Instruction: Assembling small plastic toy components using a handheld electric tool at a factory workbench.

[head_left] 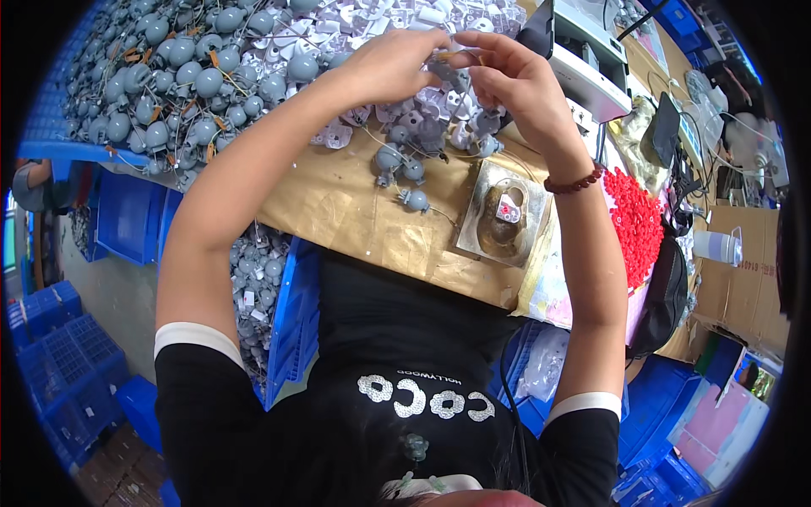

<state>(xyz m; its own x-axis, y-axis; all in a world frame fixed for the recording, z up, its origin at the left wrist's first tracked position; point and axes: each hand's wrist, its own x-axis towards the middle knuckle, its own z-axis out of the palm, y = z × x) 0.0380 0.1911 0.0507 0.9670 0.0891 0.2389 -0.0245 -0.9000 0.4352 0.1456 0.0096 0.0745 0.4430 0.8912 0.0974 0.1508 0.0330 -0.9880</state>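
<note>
Grey plastic part (448, 72) sat pinched between both hands above the surface (338, 211), left hand (393, 63) and right hand (507, 76) each closed on it, fingertips meeting, neither nearer.

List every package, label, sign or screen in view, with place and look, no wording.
Cardboard box: far right, brown, some print on its side.
Small tag: on the metal fixture below the right hand, white and pink.
Pink sheets: lower right, flat, pale pink.
No lit screen is clearly visible.
</note>
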